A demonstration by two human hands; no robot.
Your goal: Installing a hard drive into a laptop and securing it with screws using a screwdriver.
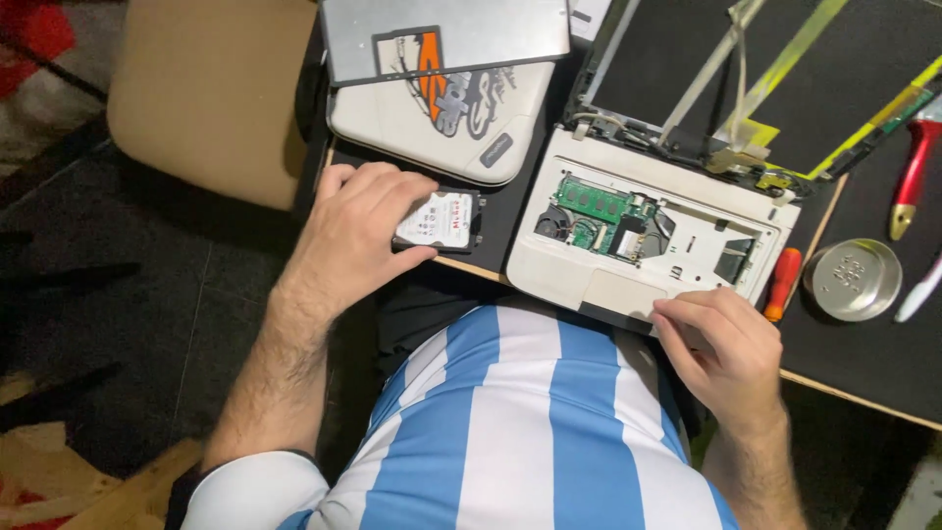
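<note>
Fingers [407,191] of left hand [358,231] grip hard drive [442,220]

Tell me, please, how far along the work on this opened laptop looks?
Done: the white laptop lies opened, its green memory board exposed and one bay empty. In hand: the left hand grips a hard drive beside it; the right hand steadies the laptop's edge. Left: the laptop is uncovered, with the orange screwdriver idle.

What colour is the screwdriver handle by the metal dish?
Orange, on the screwdriver beside the metal dish; head view.

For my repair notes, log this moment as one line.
left hand: gripping hard drive | right hand: on opened laptop front edge | orange screwdriver beside
</note>
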